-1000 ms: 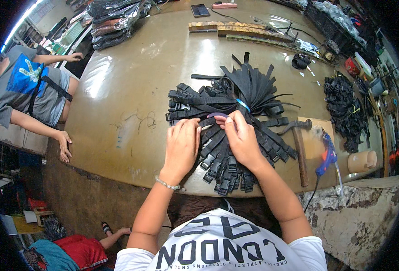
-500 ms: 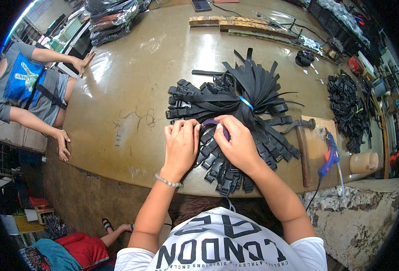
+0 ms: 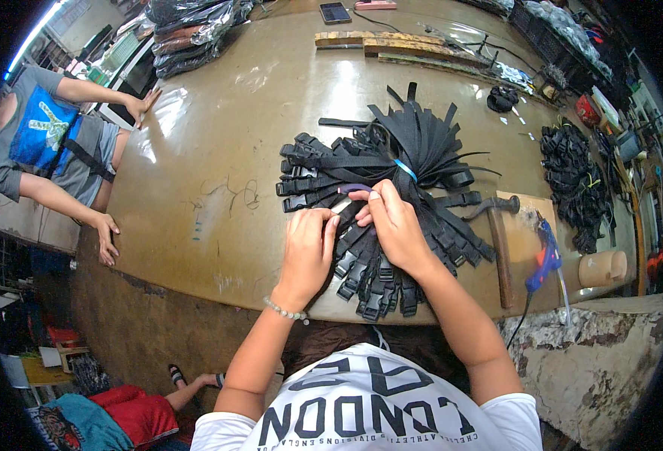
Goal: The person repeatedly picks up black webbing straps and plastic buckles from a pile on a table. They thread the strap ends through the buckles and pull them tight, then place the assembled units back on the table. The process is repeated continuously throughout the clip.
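The big fan of black straps (image 3: 391,188) lies in the middle of the brown table (image 3: 218,150), tied near its top with a thin blue band (image 3: 405,170). Both hands sit on the near side of that pile, close together.

The left hand (image 3: 309,248) lies curled on the buckle ends (image 3: 373,289) of the straps, its fingertips bent down onto them. I cannot tell if it pinches one strap or only presses on the heap. The right hand (image 3: 395,225) lies flat over the straps just beside it, with the fingers pointing left. Its fingertips touch a small purple thing (image 3: 354,189) at the left edge of the pile, but the grip is hidden from here.

A second ago the hands were a little more apart and lower on the pile. Now they have slid up and come nearly together — the work has gathered on one spot, near the purple thing. The pile itself has not moved.

Right of the pile lies a hammer (image 3: 496,240) on a wooden board (image 3: 527,240), and past it a blue glue gun (image 3: 545,259). Farther right sits another heap of black buckles (image 3: 572,180). Beyond the pile, at the far side of the table, lie some wooden strips (image 3: 391,43) and a phone (image 3: 336,12).

Left of the pile, another person in a grey and blue shirt (image 3: 46,139) leans on the table edge with both hands — well apart from the straps.
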The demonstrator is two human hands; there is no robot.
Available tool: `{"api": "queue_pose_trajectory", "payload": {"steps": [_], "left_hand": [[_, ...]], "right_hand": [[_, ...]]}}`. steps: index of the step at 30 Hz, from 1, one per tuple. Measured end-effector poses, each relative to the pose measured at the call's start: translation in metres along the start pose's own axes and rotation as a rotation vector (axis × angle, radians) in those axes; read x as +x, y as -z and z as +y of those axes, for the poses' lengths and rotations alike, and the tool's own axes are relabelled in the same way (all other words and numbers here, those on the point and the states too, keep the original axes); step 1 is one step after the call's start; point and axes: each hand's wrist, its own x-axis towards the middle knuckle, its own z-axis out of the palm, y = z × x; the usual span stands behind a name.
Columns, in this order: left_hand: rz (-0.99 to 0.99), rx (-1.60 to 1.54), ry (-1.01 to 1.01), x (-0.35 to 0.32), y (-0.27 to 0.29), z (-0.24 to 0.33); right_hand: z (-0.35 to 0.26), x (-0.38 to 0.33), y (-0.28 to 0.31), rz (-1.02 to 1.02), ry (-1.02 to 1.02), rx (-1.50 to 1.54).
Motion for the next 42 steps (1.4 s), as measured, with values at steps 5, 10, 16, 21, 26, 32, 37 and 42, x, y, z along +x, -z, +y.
{"api": "queue_pose_trajectory", "payload": {"steps": [5, 10, 16, 21, 26, 32, 37, 42], "left_hand": [[0.029, 0.01, 0.039, -0.001, -0.005, -0.007], [0.015, 0.029, 0.039, -0.002, -0.006, -0.009], [0.036, 0.028, 0.065, -0.004, -0.007, -0.009], [-0.01, -0.067, 0.114, 0.004, 0.001, -0.005], [-0.326, -0.175, 0.174, 0.021, 0.024, -0.005], [-0.333, -0.056, 0.156, 0.027, 0.022, -0.002], [-0.194, -0.003, 0.104, 0.013, 0.009, 0.002], [-0.156, 0.003, 0.115, 0.007, 0.004, 0.003]], "right_hand": [[0.006, 0.002, 0.002, 0.017, 0.032, -0.052], [0.0, 0.0, 0.003, 0.009, 0.054, -0.132], [-0.002, -0.002, 0.003, -0.011, 0.129, -0.26], [0.008, 0.001, 0.003, -0.007, -0.003, -0.166], [0.011, 0.0, 0.003, -0.003, 0.042, -0.163], [0.001, -0.001, 0.002, 0.008, 0.036, -0.235], [-0.004, -0.002, 0.0, 0.029, 0.066, -0.23], [-0.004, -0.002, -0.002, 0.039, 0.123, -0.215]]}}
